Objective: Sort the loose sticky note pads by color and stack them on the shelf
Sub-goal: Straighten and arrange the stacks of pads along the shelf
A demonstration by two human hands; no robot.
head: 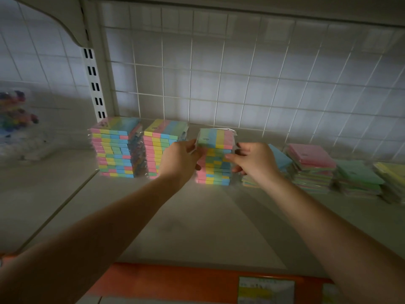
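Note:
Three tall stacks of striped multicolour sticky note packs stand on the shelf (pixel 197 216): a left stack (pixel 116 148), a middle stack (pixel 163 141) and a third stack (pixel 217 159). My left hand (pixel 179 159) grips the third stack's left side near the top pack. My right hand (pixel 254 161) holds its right side, fingers curled against the wrapped packs. To the right lie lower piles of single-colour pads: a blue pad (pixel 280 159), a pink-topped pile (pixel 311 163), a green pile (pixel 357 174) and a yellow pile (pixel 392 172).
A white wire grid (pixel 241 73) backs the shelf, and a slotted upright post (pixel 94 84) stands at the left. Blurred colourful goods (pixel 15 115) sit on the neighbouring shelf. An orange price rail (pixel 175 284) with labels runs along the front edge.

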